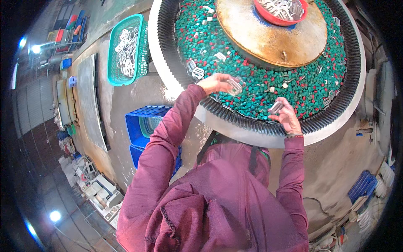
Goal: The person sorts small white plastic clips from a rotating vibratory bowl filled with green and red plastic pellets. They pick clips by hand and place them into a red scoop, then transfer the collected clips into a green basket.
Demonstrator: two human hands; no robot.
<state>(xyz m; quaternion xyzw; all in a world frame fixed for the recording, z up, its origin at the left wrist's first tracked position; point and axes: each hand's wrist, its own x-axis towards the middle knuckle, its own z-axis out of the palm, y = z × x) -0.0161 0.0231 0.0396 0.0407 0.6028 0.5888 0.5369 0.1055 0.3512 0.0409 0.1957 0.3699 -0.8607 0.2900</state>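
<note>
My left hand (215,83) is over the near left part of a round tumbling bowl (228,128), its fingers closed on silvery slotted metal buckles (235,87), slightly blurred. Nearer the bowl's front rim, my right hand (289,118) pinches another slotted metal buckle (276,108) between thumb and fingers. Small green and red tumbling stones (260,92) fill the ring of the bowl below both hands. More metal buckles (195,69) lie half sunk among the stones to the left of my left hand, and several others are scattered around the ring.
A red bowl (300,19) of metal pieces sits on the bowl's rusty central cover (268,48). At left, a green plastic basket (111,63) holds many metal pieces. Blue crates (133,126) stand below it on the wet floor. Another blue crate (363,185) lies at far right.
</note>
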